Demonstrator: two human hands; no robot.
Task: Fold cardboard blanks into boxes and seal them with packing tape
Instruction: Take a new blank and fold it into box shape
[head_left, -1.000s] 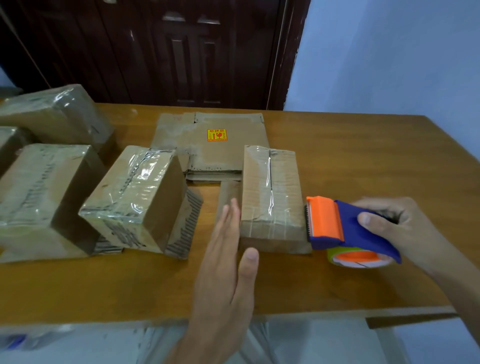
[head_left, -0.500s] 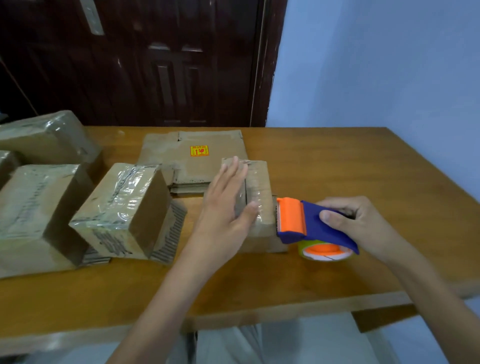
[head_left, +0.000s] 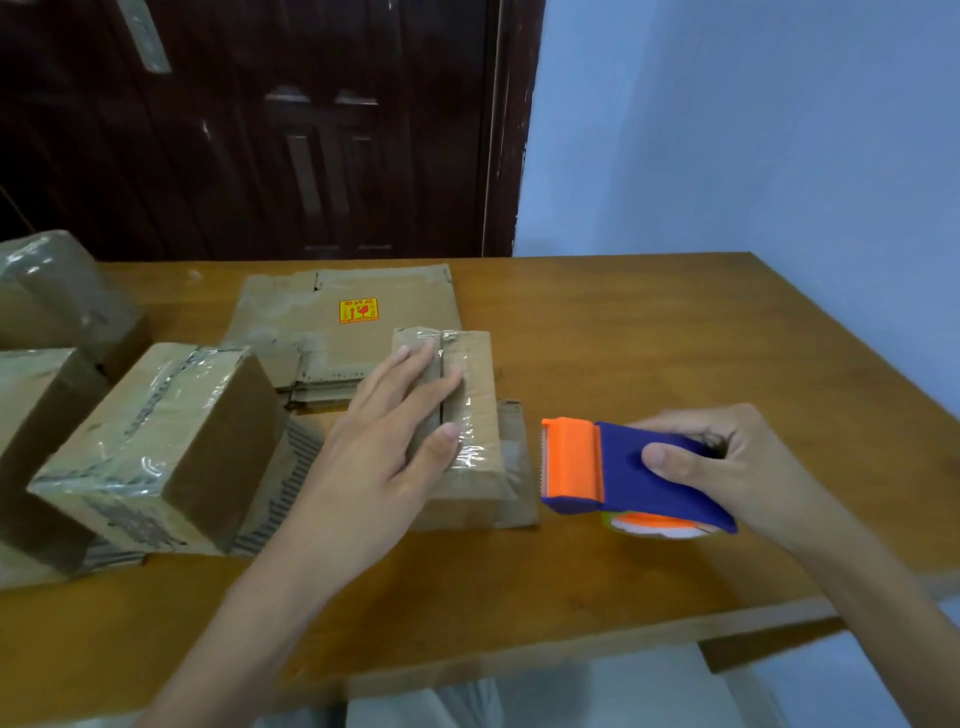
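Observation:
A small cardboard box with shiny clear tape along its top seam stands in the middle of the wooden table. My left hand lies flat on the box top, fingers straight, thumb at the near edge of the taped seam. Just right of the box, my right hand grips a blue and orange tape dispenser, its orange blade end pointing at the box and a roll of tape under it. Behind the box lies a stack of flat cardboard blanks with a yellow sticker.
Several taped boxes stand at the left: one tilted box next to my left hand, another at the left edge, a plastic-wrapped one behind. A dark wooden door and a blue wall rise beyond the table.
My left hand went from the table beside the box up onto its top and now lies flatter across the taped seam. The dispenser has stayed beside the box in my right hand.

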